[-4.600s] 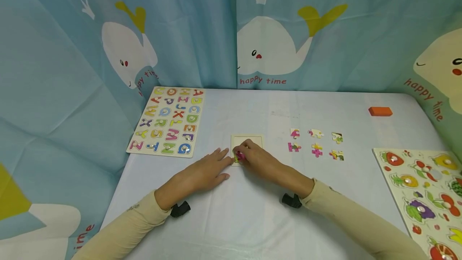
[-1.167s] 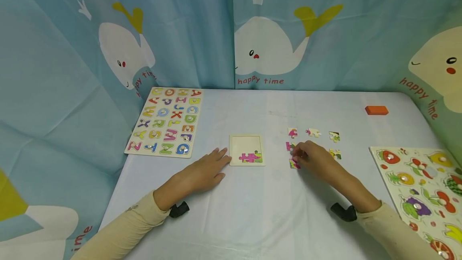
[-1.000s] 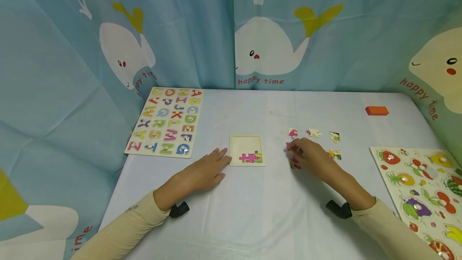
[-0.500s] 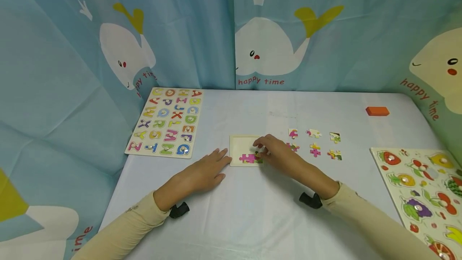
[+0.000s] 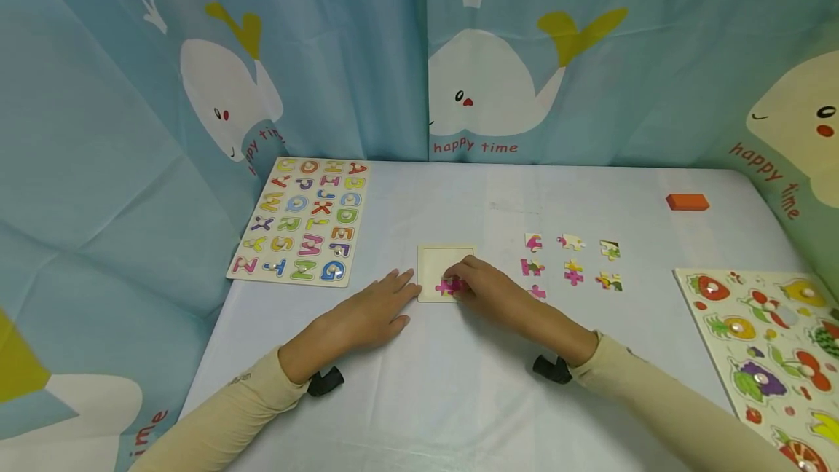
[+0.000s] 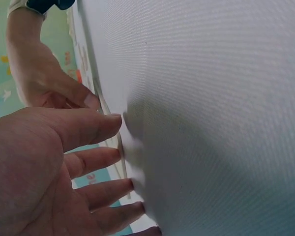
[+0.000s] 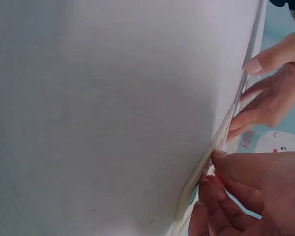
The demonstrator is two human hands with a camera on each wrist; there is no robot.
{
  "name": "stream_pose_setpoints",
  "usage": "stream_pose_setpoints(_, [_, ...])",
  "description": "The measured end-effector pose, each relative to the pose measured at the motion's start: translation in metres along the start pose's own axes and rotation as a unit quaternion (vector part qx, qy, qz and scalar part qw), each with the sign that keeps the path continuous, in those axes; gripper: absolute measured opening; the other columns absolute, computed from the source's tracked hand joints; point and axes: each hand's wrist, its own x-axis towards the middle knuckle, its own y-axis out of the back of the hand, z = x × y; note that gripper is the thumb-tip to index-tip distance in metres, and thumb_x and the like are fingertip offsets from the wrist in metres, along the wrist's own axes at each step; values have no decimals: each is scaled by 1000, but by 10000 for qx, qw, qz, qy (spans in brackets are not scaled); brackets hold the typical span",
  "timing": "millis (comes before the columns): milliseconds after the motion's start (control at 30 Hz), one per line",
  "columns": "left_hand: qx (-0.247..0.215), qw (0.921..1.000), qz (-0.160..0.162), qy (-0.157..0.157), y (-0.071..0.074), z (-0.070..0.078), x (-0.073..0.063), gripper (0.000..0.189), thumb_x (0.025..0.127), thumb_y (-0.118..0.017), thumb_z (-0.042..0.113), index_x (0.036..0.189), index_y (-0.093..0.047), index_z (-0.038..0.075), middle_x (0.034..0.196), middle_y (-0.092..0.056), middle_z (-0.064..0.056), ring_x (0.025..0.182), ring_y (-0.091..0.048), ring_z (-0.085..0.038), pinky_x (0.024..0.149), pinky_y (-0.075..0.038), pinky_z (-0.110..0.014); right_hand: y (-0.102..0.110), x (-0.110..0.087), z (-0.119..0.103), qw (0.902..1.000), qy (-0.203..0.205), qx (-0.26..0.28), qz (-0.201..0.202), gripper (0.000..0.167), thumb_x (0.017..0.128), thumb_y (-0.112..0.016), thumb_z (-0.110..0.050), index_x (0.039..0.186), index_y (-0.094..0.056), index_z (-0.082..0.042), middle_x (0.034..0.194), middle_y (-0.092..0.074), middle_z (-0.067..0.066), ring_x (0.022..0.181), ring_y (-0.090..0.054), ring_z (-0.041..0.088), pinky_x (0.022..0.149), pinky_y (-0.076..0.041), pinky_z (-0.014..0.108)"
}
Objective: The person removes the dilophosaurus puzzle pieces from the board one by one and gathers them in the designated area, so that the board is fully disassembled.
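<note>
A small square wooden puzzle tray lies on the table, with pink and green jigsaw pieces along its near side. My right hand bends over these from the right, and its thumb and fingers pinch a puzzle piece there, mostly hidden by the hand. In the right wrist view, the thumb of that hand sits at the tray's edge with curled fingers opposite. My left hand lies flat with spread fingers, its fingertips at the tray's left side. The left wrist view shows the left hand with straight fingers.
Several loose jigsaw pieces lie in rows right of the tray. An alphabet board is at the left, a fruit board at the right edge. An orange block stands at the back right, before a whale-print curtain.
My right hand has gone from the loose pieces leftward to the tray and bent down onto its pieces. An extra loose piece lies nearest me since the oldest frame. My left hand stays put.
</note>
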Motion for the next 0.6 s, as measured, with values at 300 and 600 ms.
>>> stream_pose_setpoints(300, [-19,10000,-11,9,0,0,-1,52,108,-61,24,156,-49,9,172,-32,-13,160,-27,-35,126,-30,-55,-1,-1,-4,9991,263,-289,168,26,94,-76,2,119,-69,-1,108,-64,10,96,-63,21,92,-60,38])
stream_pose_setpoints(600, [-39,10000,-51,37,1,1,-1,53,108,-60,25,157,-47,10,173,-30,-12,161,-25,-34,127,-29,-54,-2,0,-1,9985,417,-314,172,27,94,-75,4,119,-67,-2,106,-62,10,95,-60,22,91,-59,37])
